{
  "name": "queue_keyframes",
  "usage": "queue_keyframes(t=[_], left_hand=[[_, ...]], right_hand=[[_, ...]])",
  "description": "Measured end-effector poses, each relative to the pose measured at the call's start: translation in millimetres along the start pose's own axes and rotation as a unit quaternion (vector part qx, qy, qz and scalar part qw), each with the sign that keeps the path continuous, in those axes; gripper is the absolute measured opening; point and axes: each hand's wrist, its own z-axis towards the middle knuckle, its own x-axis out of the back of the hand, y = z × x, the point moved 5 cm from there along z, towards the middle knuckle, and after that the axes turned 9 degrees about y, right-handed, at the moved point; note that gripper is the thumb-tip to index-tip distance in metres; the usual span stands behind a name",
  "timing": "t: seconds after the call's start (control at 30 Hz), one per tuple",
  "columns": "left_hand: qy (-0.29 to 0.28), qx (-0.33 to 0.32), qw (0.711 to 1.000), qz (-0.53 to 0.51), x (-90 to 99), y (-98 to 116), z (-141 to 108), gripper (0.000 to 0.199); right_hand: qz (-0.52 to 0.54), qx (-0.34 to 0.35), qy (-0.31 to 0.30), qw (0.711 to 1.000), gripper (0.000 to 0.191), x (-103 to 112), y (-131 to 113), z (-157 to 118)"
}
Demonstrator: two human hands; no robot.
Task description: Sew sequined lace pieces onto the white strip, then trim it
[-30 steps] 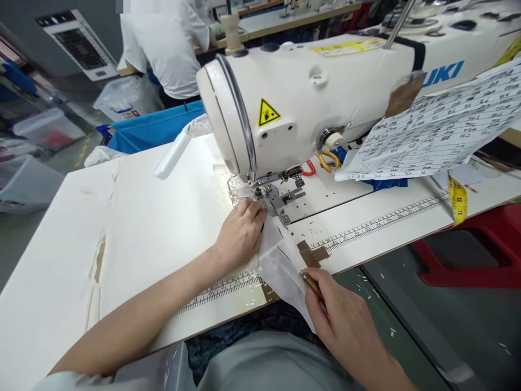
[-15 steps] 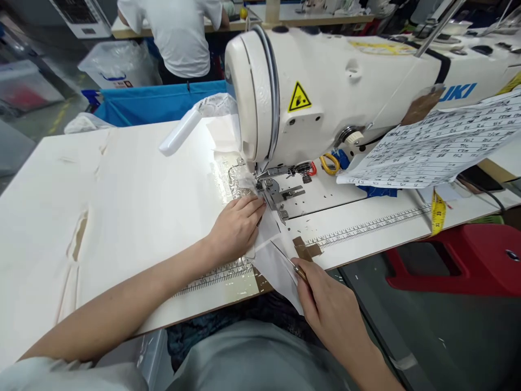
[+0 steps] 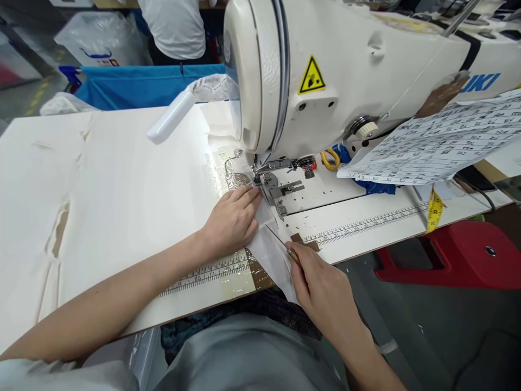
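Note:
A strip of thin white fabric (image 3: 271, 255) runs from the presser foot (image 3: 260, 176) of the sewing machine (image 3: 325, 108) toward the table's front edge and hangs over it. My left hand (image 3: 232, 220) presses on the fabric just in front of the foot, its fingers held together and curled over the cloth. In my right hand (image 3: 325, 282) is an awl (image 3: 294, 255) with a brown handle, its thin metal shaft lying over the fabric and pointing to the foot. The right fingers close round the handle at the fabric's right edge. The palm side of both hands is hidden.
Ruler tapes (image 3: 366, 224) line the white table (image 3: 134, 179). A written sheet (image 3: 439, 146) hangs at the right, near a yellow tape measure (image 3: 434, 210) and a red stool (image 3: 456, 255). Behind the table are a blue cloth bin (image 3: 134, 87) and a person in white (image 3: 175, 27).
The view has shifted down and closer to the machine. The fabric's cross seam, my left fingertips and the awl tip sit slightly nearer the presser foot. Both hands keep their grips.

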Motion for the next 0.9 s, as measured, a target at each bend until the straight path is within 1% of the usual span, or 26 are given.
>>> queue_keyframes(t=[0.3,0.53,0.9], left_hand=[[-0.004,-0.001,0.999,0.037,-1.3,4.5,0.4,0.049],[0.000,-0.013,0.998,0.055,-0.3,13.8,-5.2,0.050],[0.008,-0.029,0.999,0.045,7.5,21.1,-7.4,0.047]], right_hand=[[-0.017,0.000,-0.013,1.000,0.026,-3.6,0.4,8.4],[-0.021,0.000,-0.011,1.000,0.025,-4.2,-0.9,11.9],[-0.020,0.003,-0.008,1.000,0.026,-5.4,-3.3,18.6]])
